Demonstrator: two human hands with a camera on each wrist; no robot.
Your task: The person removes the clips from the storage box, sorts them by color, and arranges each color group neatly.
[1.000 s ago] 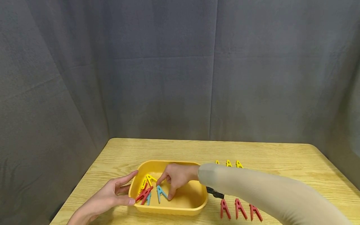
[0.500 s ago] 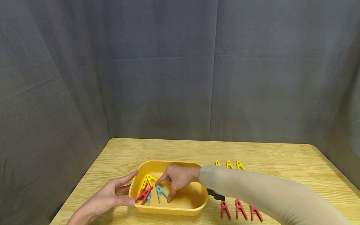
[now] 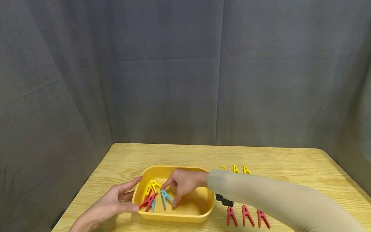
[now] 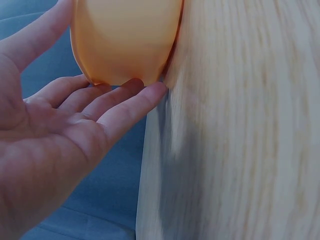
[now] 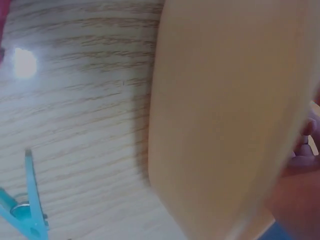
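the right hand (image 3: 181, 183) pinches a blue clothespin (image 3: 166, 197) inside the yellow tub (image 3: 176, 216); the left hand (image 3: 111, 204), fingers straight, steadies the tub's end.

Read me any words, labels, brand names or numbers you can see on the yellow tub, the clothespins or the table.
None: no text, number or sign shows in any view.
The yellow tub, the clothespins in it and those in rows on the table are all plain.
The left hand and the right hand bear no writing either.
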